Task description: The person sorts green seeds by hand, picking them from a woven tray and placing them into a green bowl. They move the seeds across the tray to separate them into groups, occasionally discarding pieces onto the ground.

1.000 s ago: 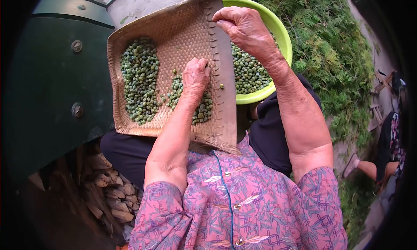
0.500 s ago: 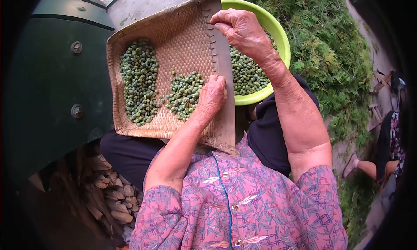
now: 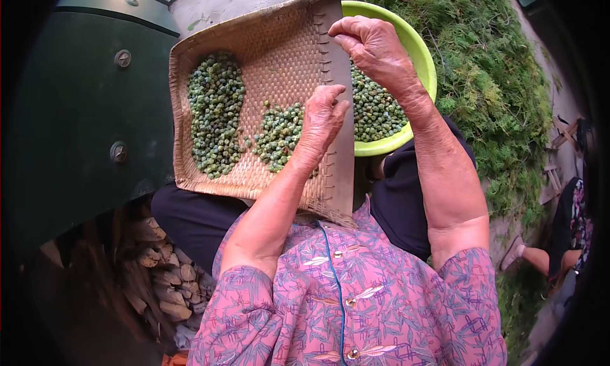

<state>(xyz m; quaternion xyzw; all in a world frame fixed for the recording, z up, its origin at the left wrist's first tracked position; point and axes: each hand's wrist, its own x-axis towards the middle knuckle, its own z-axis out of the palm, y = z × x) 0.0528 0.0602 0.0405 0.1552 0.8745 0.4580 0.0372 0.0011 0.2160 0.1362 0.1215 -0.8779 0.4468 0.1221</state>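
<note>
A shallow woven basket [image 3: 279,67] with a flat board [image 3: 341,156] stitched along its right side rests across my lap. In it lie two piles of small round green berries or cones: a long pile [image 3: 216,115] on the left and a smaller pile [image 3: 277,134] near the middle. My left hand [image 3: 324,117] is just above the smaller pile's right side, thumb and forefinger bent and apart, nothing visible between them. My right hand [image 3: 375,51] is over the board's upper end, thumb and fingers pinched; whatever they hold is too small to see. Beneath it, a lime-green basin [image 3: 427,74] holds more green pieces [image 3: 375,115].
Cut evergreen branches [image 3: 489,80] are heaped along the right. A dark green metal panel [image 3: 76,112] stands close on the left, with split firewood [image 3: 168,280] below it. Another person's leg and shoe [image 3: 513,253] show at the far right.
My left hand has lifted off the smaller pile and moved up towards the board, its thumb and forefinger parting. My right hand stays pinched over the board's edge. The whole view has shifted slightly.
</note>
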